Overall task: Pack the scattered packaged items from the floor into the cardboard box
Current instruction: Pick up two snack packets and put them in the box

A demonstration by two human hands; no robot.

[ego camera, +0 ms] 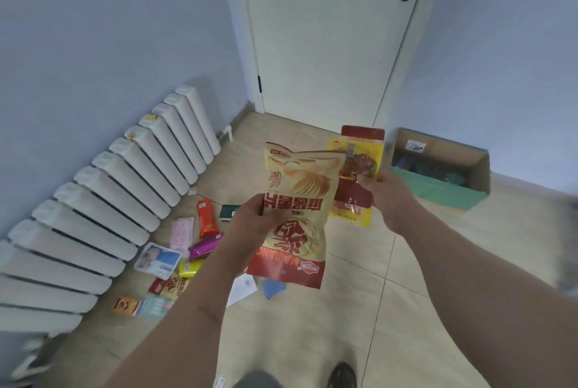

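Observation:
My left hand grips a large cream and red potato chip bag by its left edge, held up in front of me. My right hand holds a yellow and red snack packet just to the right of and behind the chip bag. The cardboard box stands open on the floor at the right, near the wall, with dark items inside; both hands are left of it. Several small packets lie on the floor at the left, among them an orange one, a purple one and a yellow one.
A long white radiator runs along the left wall beside the scattered packets. A closed white door stands straight ahead. The floor is beige tile. My shoe shows at the bottom edge.

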